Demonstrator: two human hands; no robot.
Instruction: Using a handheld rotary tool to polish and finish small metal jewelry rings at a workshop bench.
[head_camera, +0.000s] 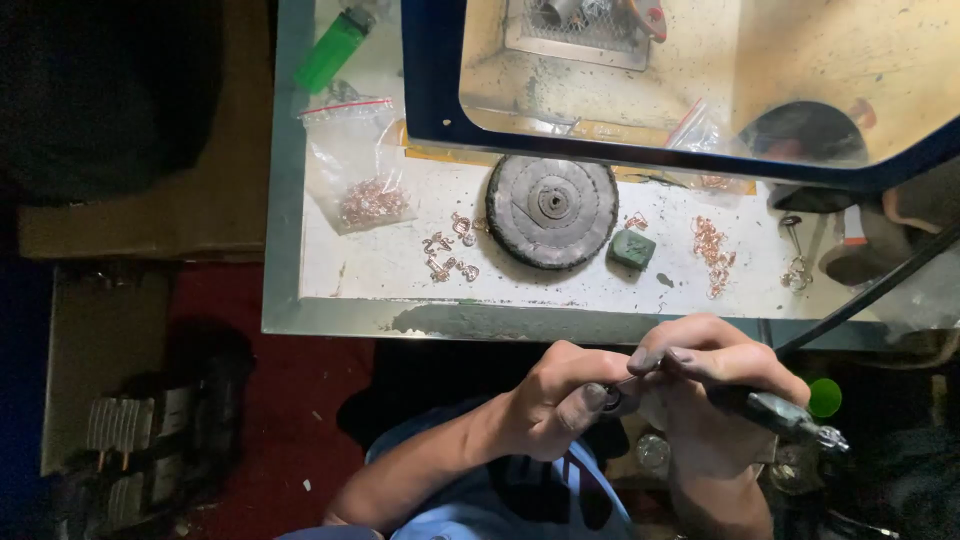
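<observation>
My left hand (555, 400) has its fingers pinched narrow around a small metal piece (612, 396), thumb pressed right on it, just below the tabletop's near edge. My right hand (705, 375) is wrapped tight around a rotary handpiece (775, 412), its thin tip meeting the piece between my hands, a black cable (870, 292) running off to the right. I judge the risk to be close at hand: the piece is tiny and my thumb sits beside the tool tip, so a slip could nick the thumb or flick the piece into the dark floor below, where it would be hard to find. The cable could also tug my aim off. Out on the tabletop (380, 265) lies a round grey buffing wheel (551, 211), a green compound block (633, 248) beside it, loose copper-coloured wire pieces (448, 252) to its left and more (712, 252) to the right. A clear zip bag (358, 165) holds a heap of the same pieces; a green lighter (334, 48) lies beyond it.
</observation>
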